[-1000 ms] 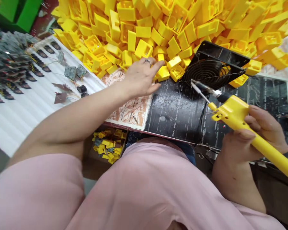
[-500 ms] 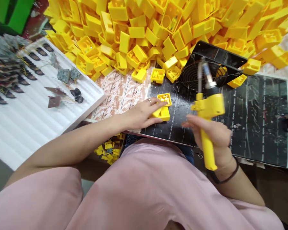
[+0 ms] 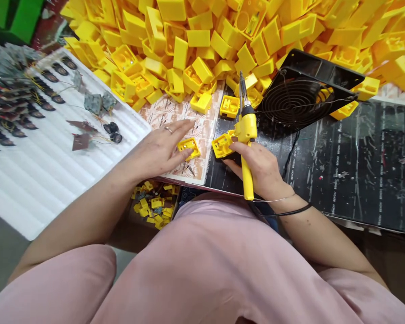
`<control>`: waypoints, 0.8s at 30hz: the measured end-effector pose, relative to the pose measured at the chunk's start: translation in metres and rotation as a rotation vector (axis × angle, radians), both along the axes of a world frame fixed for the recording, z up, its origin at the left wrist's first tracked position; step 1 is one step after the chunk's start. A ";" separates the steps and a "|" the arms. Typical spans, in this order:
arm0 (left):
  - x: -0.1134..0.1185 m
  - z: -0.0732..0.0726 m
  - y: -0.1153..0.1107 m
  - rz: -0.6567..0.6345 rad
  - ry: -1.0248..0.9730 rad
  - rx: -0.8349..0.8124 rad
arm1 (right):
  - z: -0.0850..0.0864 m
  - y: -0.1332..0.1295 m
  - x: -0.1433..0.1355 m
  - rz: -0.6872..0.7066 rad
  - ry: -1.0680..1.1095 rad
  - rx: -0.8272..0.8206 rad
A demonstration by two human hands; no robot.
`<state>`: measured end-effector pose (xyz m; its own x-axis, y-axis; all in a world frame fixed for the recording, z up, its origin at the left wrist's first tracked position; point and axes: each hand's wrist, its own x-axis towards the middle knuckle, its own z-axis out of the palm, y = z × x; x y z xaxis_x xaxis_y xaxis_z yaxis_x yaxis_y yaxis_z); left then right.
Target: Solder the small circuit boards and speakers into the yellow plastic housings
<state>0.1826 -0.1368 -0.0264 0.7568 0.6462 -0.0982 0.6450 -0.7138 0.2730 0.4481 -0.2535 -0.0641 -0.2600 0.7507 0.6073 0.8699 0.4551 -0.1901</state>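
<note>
My right hand (image 3: 261, 168) is wrapped round a yellow soldering gun (image 3: 248, 128), its metal tip pointing away from me toward the pile. Thumb and fingers of that hand are also at an open yellow plastic case (image 3: 222, 145) on the black mat; whether they grip it is partly hidden by the gun. My left hand (image 3: 155, 150) lies on the patterned sheet with its fingers stretched out. Its thumb touches a second small yellow case (image 3: 190, 148), open side up. Another yellow case (image 3: 230, 106) sits farther back, beside the gun's tip.
A big heap of yellow cases (image 3: 199, 38) fills the back. A black fan (image 3: 300, 96) leans at the right on the black mat (image 3: 364, 166). On the left, a white foam tray (image 3: 87, 175) carries circuit boards and small speakers (image 3: 112, 132). Below the table edge is a box of yellow parts (image 3: 155, 207).
My left hand has moved left, and a yellow case now lies by its thumb on the patterned sheet. My right hand has brought the soldering gun left, beside the other case.
</note>
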 end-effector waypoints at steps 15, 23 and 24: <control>0.033 0.017 -0.025 0.081 0.364 0.108 | 0.010 0.009 -0.003 0.439 0.087 -0.367; 0.022 0.000 -0.025 -0.172 0.055 0.083 | 0.021 0.031 0.047 0.203 0.068 -0.367; 0.025 -0.003 -0.025 -0.248 -0.026 0.088 | 0.019 0.040 0.049 0.214 -0.004 -0.368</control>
<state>0.2074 -0.1620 -0.0293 0.8948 0.4456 -0.0282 0.4407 -0.8711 0.2168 0.4975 -0.2136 -0.0450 -0.4349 0.8462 0.3078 0.7645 0.5276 -0.3703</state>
